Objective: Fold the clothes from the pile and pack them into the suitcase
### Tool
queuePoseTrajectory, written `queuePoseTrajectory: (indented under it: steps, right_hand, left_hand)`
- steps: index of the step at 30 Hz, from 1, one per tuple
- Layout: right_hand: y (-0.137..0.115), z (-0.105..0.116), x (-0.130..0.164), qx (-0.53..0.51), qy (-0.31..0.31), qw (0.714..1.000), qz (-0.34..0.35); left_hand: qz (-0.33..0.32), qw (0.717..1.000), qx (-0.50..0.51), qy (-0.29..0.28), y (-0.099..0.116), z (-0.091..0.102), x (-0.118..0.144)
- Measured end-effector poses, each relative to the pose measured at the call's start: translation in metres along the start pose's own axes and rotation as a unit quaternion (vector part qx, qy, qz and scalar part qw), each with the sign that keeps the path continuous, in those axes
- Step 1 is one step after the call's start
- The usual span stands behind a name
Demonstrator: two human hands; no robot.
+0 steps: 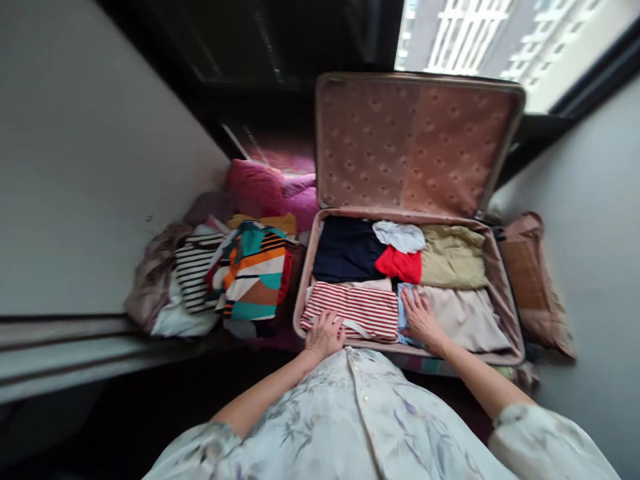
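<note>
The red-striped garment [367, 308] lies folded at eight o'clock in the open suitcase [501, 287], taking its base's middle as centre and the lid [370, 147] as twelve. The left hand [326, 337] rests on the garment's near edge, fingers slightly bent; I cannot tell whether they pinch cloth. The right hand [423, 321], fingers spread, lies on light-blue cloth [403, 320] at six. Beige cloth [465, 320] sits at four, khaki cloth [453, 257] at two, navy cloth [345, 250] at ten. Outside, a clothes pile [257, 267] stands at nine.
</note>
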State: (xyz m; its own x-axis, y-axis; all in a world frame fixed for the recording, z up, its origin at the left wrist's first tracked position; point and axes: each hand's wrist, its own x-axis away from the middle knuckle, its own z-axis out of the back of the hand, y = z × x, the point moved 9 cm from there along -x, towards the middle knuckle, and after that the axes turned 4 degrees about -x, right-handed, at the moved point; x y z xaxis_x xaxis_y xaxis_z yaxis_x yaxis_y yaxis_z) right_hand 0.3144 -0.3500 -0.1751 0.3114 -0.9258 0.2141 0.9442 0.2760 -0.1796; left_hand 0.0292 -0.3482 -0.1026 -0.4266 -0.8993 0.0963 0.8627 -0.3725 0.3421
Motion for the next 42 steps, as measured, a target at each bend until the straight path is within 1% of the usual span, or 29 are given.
queuePoseTrajectory:
  steps: [2, 4, 6, 8, 9, 10, 12, 13, 15, 17, 18, 20, 21, 23, 24, 25, 26, 28, 31, 33, 35, 36, 37, 39, 42]
  right_hand:
    - [0.007, -0.004, 0.005, 0.027, 0.020, 0.999, 0.010]
    - [0.010, -0.008, 0.005, 0.045, 0.038, 0.998, 0.032]
    - [0.011, -0.010, 0.004, 0.058, 0.055, 0.996, 0.041]
    - [0.009, -0.011, 0.004, 0.068, 0.065, 0.995, 0.040]
    - [0.007, -0.010, 0.004, 0.073, 0.069, 0.994, 0.035]
    - [0.005, -0.008, 0.004, 0.080, 0.071, 0.994, 0.030]
    - [0.001, -0.002, 0.001, 0.097, 0.071, 0.993, 0.020]
    - [-0.002, 0.002, -0.002, 0.107, 0.069, 0.992, 0.017]
    - [-0.006, 0.013, -0.015, 0.128, 0.054, 0.990, 0.011]
    - [-0.015, 0.027, -0.036, 0.133, 0.029, 0.991, 0.002]
    - [-0.023, 0.036, -0.049, 0.126, 0.021, 0.992, -0.002]
    - [-0.050, 0.058, -0.076, 0.085, 0.024, 0.996, -0.001]
    - [-0.070, 0.069, -0.090, 0.048, 0.031, 0.998, 0.006]
    - [-0.120, 0.087, -0.115, -0.062, 0.036, 0.997, 0.035]
    - [-0.148, 0.092, -0.126, -0.133, 0.026, 0.989, 0.052]
    - [-0.177, 0.094, -0.137, -0.207, 0.010, 0.976, 0.071]
    - [-0.204, 0.094, -0.148, -0.269, -0.010, 0.960, 0.082]
    - [-0.251, 0.090, -0.168, -0.361, -0.044, 0.927, 0.092]
    - [-0.302, 0.075, -0.201, -0.452, -0.078, 0.885, 0.077]
    - [-0.326, 0.063, -0.223, -0.492, -0.102, 0.862, 0.064]
    - [-0.343, 0.053, -0.243, -0.517, -0.122, 0.845, 0.054]
    - [-0.349, 0.049, -0.252, -0.521, -0.124, 0.843, 0.047]
    - [-0.353, 0.046, -0.261, -0.519, -0.121, 0.845, 0.039]
    - [-0.355, 0.041, -0.277, -0.497, -0.104, 0.862, 0.016]
    - [-0.348, 0.037, -0.293, -0.445, -0.062, 0.892, -0.041]
  left_hand:
    - [-0.002, 0.999, 0.037, 0.003, 0.002, 0.004, 0.001]
    - [-0.009, 0.995, 0.098, 0.022, 0.001, 0.014, 0.000]
    - [-0.023, 0.983, 0.171, 0.063, -0.005, 0.033, -0.001]
    - [-0.029, 0.968, 0.216, 0.125, -0.023, 0.061, 0.001]
    - [-0.019, 0.962, 0.220, 0.161, -0.038, 0.076, 0.004]
    - [0.005, 0.957, 0.210, 0.199, -0.059, 0.091, 0.009]
    - [0.082, 0.950, 0.160, 0.256, -0.111, 0.114, 0.021]
    - [0.129, 0.947, 0.126, 0.267, -0.140, 0.120, 0.029]
    - [0.224, 0.939, 0.058, 0.253, -0.197, 0.121, 0.045]
    - [0.298, 0.930, 0.015, 0.216, -0.245, 0.112, 0.061]
    - [0.320, 0.926, 0.006, 0.201, -0.263, 0.107, 0.068]
    - [0.337, 0.921, 0.009, 0.198, -0.287, 0.099, 0.078]
    - [0.335, 0.919, 0.015, 0.208, -0.293, 0.097, 0.081]
    - [0.330, 0.912, 0.030, 0.242, -0.300, 0.096, 0.084]
    - [0.331, 0.906, 0.038, 0.260, -0.301, 0.096, 0.085]
    - [0.336, 0.900, 0.046, 0.275, -0.303, 0.095, 0.086]
    - [0.345, 0.892, 0.053, 0.287, -0.305, 0.094, 0.087]
    - [0.374, 0.873, 0.065, 0.305, -0.311, 0.091, 0.091]
    - [0.417, 0.845, 0.084, 0.324, -0.326, 0.087, 0.100]
    - [0.422, 0.841, 0.097, 0.324, -0.337, 0.088, 0.103]
    - [0.414, 0.852, 0.109, 0.300, -0.348, 0.089, 0.102]
    - [0.407, 0.861, 0.114, 0.282, -0.352, 0.090, 0.101]
    - [0.400, 0.870, 0.116, 0.263, -0.356, 0.091, 0.099]
    - [0.380, 0.888, 0.116, 0.233, -0.361, 0.094, 0.095]
    - [0.357, 0.902, 0.104, 0.221, -0.365, 0.101, 0.091]
